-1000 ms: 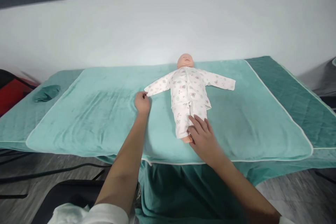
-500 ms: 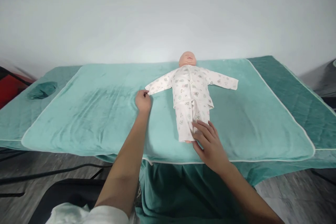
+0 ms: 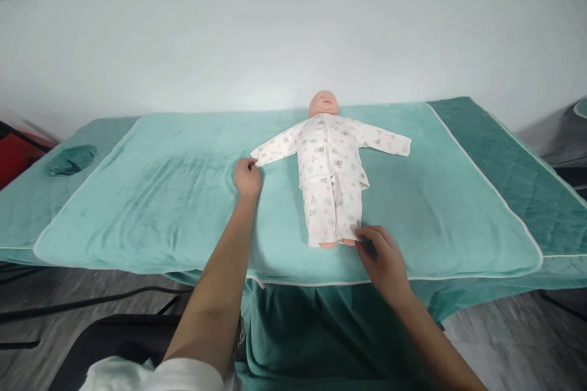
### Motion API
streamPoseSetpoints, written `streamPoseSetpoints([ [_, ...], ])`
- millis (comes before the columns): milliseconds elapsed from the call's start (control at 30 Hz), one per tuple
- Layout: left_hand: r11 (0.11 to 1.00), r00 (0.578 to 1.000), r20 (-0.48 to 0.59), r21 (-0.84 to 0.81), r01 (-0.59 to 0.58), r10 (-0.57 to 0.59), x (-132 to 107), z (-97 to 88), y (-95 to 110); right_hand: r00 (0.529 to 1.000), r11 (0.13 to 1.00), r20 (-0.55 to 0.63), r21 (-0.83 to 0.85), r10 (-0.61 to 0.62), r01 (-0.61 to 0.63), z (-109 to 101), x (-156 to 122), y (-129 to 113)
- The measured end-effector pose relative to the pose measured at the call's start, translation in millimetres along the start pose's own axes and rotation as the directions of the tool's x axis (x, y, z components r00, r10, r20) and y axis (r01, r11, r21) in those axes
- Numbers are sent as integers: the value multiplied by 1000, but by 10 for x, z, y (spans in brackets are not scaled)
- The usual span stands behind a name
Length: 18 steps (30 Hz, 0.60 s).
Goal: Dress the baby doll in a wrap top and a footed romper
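A baby doll point(image 3: 330, 165) in a white printed shirt and trousers lies on its back on a light teal towel point(image 3: 174, 201), head towards the wall, arms spread. My left hand point(image 3: 246, 176) is closed in a pinch on the cuff of the doll's sleeve on the left side. My right hand point(image 3: 383, 259) sits at the foot end, fingers curled and pinching the hem of the trouser leg point(image 3: 351, 220) on the right. Two bare doll feet point(image 3: 337, 244) poke out below the trousers.
The towel covers a padded dark teal table point(image 3: 499, 153) standing against a pale wall. A face hole point(image 3: 68, 160) is sunk in the table's left end. Something red point(image 3: 18, 156) lies at far left. Black cables and a dark object lie on the grey floor below.
My right hand slid off the doll's trousers, moved right and down, and closed on the right trouser hem. My left hand stayed on the sleeve cuff.
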State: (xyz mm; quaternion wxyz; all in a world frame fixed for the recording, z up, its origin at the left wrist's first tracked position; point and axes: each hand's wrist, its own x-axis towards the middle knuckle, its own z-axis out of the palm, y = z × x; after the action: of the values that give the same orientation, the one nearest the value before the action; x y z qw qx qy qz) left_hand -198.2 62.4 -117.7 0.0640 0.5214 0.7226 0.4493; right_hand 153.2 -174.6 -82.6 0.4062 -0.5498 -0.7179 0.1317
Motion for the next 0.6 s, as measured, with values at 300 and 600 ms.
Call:
streamPoseSetpoints([
  [300, 1000, 1000, 2, -10, 0, 0, 2, 7, -15, 990, 987, 6, 71, -143, 143, -249, 60, -145],
  [600, 973, 992, -75, -214, 87, -105, -96, -90, 132, 1000, 984, -3, 175, 30, -29, -215, 144, 374],
])
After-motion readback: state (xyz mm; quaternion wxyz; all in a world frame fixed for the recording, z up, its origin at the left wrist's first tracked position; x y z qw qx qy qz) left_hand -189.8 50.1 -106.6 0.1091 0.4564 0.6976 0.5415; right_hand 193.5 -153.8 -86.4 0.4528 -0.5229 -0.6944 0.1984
